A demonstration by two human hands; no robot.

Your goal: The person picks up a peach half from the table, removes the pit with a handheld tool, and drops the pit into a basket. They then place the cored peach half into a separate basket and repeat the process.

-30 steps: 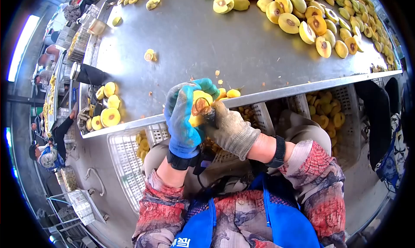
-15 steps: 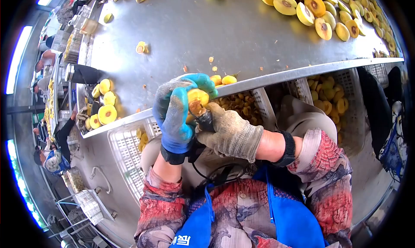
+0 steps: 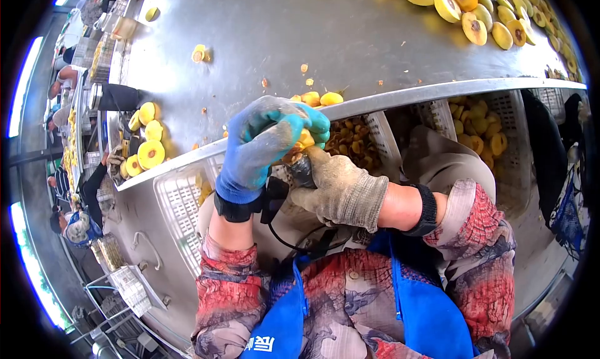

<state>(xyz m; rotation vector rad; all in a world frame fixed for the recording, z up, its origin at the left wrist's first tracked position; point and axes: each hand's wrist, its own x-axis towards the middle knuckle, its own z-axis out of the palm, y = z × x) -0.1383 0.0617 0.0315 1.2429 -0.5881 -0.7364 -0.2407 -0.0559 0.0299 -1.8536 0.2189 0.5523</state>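
My left hand [image 3: 259,146], in a blue glove, is closed over a yellow fruit half [image 3: 304,138], which now shows only as a sliver between the fingers. In a dirty beige glove, my right hand [image 3: 340,187] grips a small dark coring tool [image 3: 300,166] pressed up against the fruit. Both hands meet just below the front edge of the steel table [image 3: 269,40], over a white plastic crate [image 3: 181,202]. A black cord hangs from under my left wrist.
Several halved yellow fruits [image 3: 478,12] are piled at the table's far right. Cut halves [image 3: 147,143] lie at its left end beside another person's dark sleeve [image 3: 119,97]. Crates of fruit pieces [image 3: 478,131] stand under the table edge. Other workers stand far left.
My left hand has rolled over the fruit, hiding its cut face. Both hands stay together with the tool against the fruit. The view has tilted down, so the table slid upward.
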